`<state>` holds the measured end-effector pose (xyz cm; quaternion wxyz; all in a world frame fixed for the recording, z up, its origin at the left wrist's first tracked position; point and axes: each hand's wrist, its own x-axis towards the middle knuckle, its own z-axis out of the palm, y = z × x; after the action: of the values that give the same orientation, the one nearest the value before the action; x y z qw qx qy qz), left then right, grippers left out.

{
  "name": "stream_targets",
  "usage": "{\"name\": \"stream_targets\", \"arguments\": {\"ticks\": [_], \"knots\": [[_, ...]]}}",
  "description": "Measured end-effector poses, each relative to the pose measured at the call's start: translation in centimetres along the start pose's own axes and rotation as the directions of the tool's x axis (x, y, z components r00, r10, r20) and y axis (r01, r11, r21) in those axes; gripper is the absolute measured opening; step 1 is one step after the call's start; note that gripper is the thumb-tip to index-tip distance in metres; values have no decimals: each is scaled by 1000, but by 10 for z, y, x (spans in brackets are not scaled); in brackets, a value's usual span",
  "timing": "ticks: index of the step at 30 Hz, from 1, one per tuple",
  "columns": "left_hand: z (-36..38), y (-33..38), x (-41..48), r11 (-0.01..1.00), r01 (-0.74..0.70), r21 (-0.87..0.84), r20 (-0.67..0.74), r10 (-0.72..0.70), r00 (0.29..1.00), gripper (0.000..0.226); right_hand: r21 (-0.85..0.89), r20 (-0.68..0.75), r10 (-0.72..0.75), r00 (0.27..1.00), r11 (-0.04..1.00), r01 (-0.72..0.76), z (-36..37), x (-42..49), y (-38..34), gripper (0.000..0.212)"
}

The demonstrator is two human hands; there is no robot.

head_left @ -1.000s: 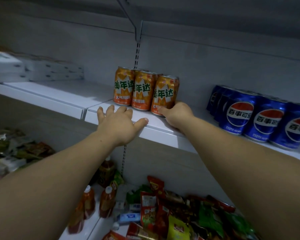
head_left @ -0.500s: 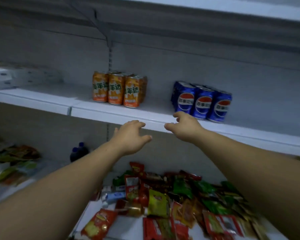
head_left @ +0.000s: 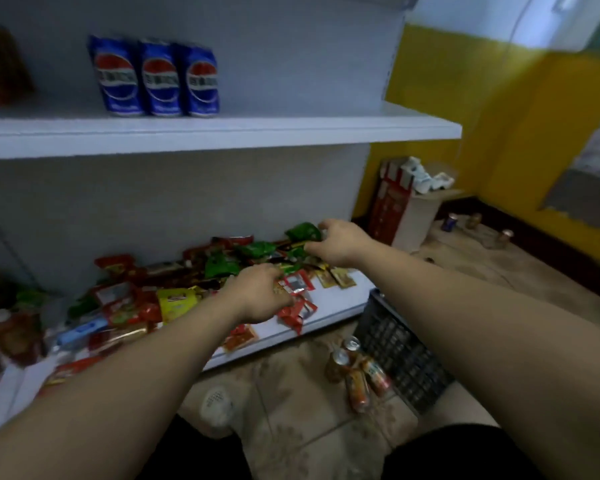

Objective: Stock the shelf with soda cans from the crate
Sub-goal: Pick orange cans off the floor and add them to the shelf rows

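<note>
The right hand (head_left: 340, 242), just right of centre, has its fingers loosely curved, thumb and forefinger apart, with nothing between them. It hangs in front of a green packet (head_left: 303, 232). The left hand (head_left: 257, 294), lower and nearer the middle, shows its back. Its fingers are bent down and away, their tips hidden, and no object is seen in them. Motion blur hides whether they touch the red packets (head_left: 297, 306) beneath.

Both hands are over the lower shelf (head_left: 340, 299), which is heaped with snack packets. Three blue cans (head_left: 158, 77) stand side by side on the upper shelf (head_left: 291, 131) in the upper left. At lower right a dark crate (head_left: 399, 351) sits on the floor, with several orange cans (head_left: 357, 370) just beside its left side, some upright, some lying. A cardboard box (head_left: 409, 209) stands at the right by the yellow wall.
</note>
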<state>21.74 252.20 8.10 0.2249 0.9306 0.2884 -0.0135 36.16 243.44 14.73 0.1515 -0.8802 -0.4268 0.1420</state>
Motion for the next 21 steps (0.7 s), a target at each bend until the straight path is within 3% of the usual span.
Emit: {"name": "stream_targets", "arguments": {"ticks": [4, 7, 11, 13, 18, 21], "knots": [[54, 17, 31, 999, -44, 27, 139, 39, 989, 63, 64, 94, 139, 986, 987, -145, 32, 5, 75, 63], [96, 24, 55, 999, -24, 47, 270, 11, 963, 77, 116, 165, 242, 956, 958, -263, 59, 9, 129, 71], [147, 30, 87, 999, -15, 43, 389, -3, 921, 71, 127, 243, 347, 906, 914, -384, 93, 13, 194, 53], [173, 28, 104, 1000, 9, 28, 443, -20, 896, 71, 126, 276, 390, 879, 891, -435, 114, 20, 224, 53], [234, 15, 146, 998, 67, 21, 565, -67, 822, 65, 102, 373, 458, 807, 844, -526, 185, 54, 279, 58], [268, 1, 170, 991, 128, -22, 612, -88, 786, 61, 140, 442, 405, 800, 850, -507, 225, 80, 297, 37]]}}
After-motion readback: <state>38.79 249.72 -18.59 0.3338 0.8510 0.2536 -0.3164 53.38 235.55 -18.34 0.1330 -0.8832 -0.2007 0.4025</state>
